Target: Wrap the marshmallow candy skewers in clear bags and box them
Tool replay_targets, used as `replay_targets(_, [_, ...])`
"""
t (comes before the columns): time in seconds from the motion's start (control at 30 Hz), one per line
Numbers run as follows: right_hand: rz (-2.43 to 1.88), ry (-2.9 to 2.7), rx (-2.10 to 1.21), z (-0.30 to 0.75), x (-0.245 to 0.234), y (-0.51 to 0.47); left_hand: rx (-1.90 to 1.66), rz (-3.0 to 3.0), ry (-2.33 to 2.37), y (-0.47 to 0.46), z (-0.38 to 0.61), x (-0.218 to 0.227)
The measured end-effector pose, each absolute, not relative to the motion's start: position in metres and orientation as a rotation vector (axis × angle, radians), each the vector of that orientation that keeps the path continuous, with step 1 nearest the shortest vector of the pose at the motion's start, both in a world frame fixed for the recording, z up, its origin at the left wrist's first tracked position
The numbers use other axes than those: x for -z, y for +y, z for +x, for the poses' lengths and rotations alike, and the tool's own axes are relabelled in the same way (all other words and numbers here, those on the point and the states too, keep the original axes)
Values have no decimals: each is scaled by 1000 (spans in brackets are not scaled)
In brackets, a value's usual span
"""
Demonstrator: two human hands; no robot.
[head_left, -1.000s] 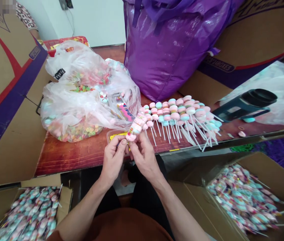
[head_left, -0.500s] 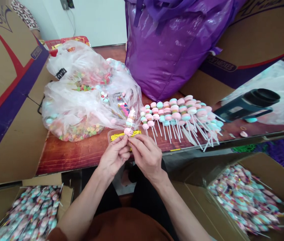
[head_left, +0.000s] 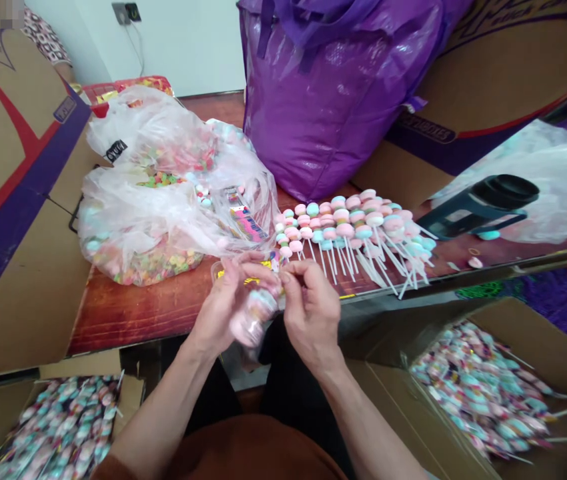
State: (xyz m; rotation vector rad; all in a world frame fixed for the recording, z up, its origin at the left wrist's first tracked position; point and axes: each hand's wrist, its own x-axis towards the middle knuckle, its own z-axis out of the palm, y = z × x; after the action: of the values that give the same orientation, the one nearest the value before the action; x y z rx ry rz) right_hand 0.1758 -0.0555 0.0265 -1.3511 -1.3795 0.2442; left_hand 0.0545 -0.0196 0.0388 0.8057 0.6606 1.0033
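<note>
Between my hands a wrapped marshmallow lollipop (head_left: 254,317) tilts downward, pink and blue in clear film and blurred by motion. My right hand (head_left: 312,310) pinches near its upper end; the exact grip is blurred. My left hand (head_left: 221,303) is beside the lollipop with fingers stretched out above it, and whether they touch it I cannot tell. Behind the fingers lies a clear tray of yellow ties (head_left: 223,272), partly covered. Just to the right, a row of unwrapped marshmallow lollipops (head_left: 346,230) rests on the table with white sticks toward me.
Plastic bags of candy (head_left: 163,207) crowd the table's left side. A purple bag (head_left: 333,100) stands at the back, a dark bottle (head_left: 478,207) leans at the right. Cartons of wrapped lollipops sit below at left (head_left: 63,420) and right (head_left: 478,393). Another person's sleeve (head_left: 46,40) shows far left.
The lollipop, upright above both pinching hands before, has swung down between them. My left fingers have spread out, and my right hand has moved slightly right. The view has shifted a little.
</note>
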Motion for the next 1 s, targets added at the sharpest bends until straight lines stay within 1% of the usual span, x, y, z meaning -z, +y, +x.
replay_targets(0.13, [-1330,-1374,-204,178,-32,-59,-927,1010,820,-27,54,-38])
replay_targets(0.3, [-1381,-1149,-343,178,-23,-83,-909,1010,917,-36,68,-27])
replay_targets(0.43, [-1439,-942,-545,195,-15,-113,-818,976,793,-49,89,-20])
replay_targets(0.53, [-1464,-814,-744,205,-5,-135,-887,1043,824,-60,108,-13])
replay_targets(0.6, [-1474,-721,-825,208,4,-147,-891,1181,829,-62,118,-11])
replay_targets(0.67, [-1438,-553,-857,214,14,-156,-806,1386,739,-54,122,-12])
replay_targets(0.73, [-1371,-337,-829,234,25,-164,-756,1569,665,-29,119,-15])
replay_targets(0.77, [-1349,-240,-794,250,31,-168,-812,1636,725,-10,115,-16])
replay_targets(0.87, [-1338,-77,-628,315,55,-181,-933,1901,1110,60,100,-15])
replay_targets(0.93, [-1398,-25,-467,358,72,-189,-795,2065,1458,104,91,-8])
replay_targets(1.0, [-1488,-110,-374,384,82,-191,-605,2147,1670,134,84,4])
